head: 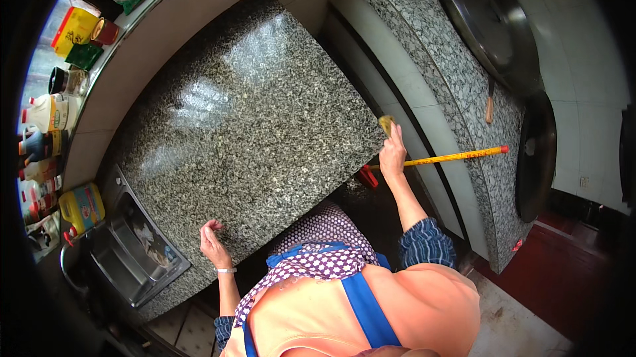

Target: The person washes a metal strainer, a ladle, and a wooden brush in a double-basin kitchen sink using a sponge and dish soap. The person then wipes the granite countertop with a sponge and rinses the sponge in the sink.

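Observation:
My right hand (392, 155) grips a yellowish-brown cloth or sponge (386, 125) at the right edge of the speckled granite countertop (258, 138). Only part of that piece shows past my fingers. Over the counter's front edge, close to the sink, is my left hand (214, 245), loosely curled with nothing visible in it. Wet-looking bright reflections lie across the counter's far and left areas.
A stainless steel sink (136, 300) holding some items sits at left, beside a yellow jug (82, 208). Bottles and packets line the window ledge (107, 51). A yellow pole (449, 157) slants right, towards a second granite counter (432, 53) with large dark woks (489, 24).

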Available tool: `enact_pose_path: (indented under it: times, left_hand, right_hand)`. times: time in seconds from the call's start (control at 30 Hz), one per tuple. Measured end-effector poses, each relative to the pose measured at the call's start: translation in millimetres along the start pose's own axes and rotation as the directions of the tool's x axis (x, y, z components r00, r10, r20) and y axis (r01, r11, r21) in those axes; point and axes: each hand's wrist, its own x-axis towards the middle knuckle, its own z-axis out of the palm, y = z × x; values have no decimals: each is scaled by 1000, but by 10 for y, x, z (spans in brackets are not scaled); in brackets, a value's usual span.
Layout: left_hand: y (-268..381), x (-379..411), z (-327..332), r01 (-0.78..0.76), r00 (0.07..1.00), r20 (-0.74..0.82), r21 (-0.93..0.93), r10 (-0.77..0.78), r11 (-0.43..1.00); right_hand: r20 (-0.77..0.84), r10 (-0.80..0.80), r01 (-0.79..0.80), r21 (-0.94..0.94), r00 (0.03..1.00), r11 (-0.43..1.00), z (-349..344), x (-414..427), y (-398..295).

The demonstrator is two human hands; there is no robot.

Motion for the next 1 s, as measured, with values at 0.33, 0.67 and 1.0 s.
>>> enact_pose_path:
  times: [0.33,0.67,1.0]
  left_hand:
    - [-429,254,-663,22,999,35,-100,-18,995]
    - [-1204,-255,-1853,80,958,-262,-154,-118,985]
    - [-1346,-177,-2148,94,969,-221,-78,-109,993]
  right_hand:
    - [-67,-267,263,-68,961,962,766,439,-1832]
    - [-153,-729,738,266,667,620,1551,-450,-5079]
    - [81,-511,256,792,856,555,1440,881,-4539]
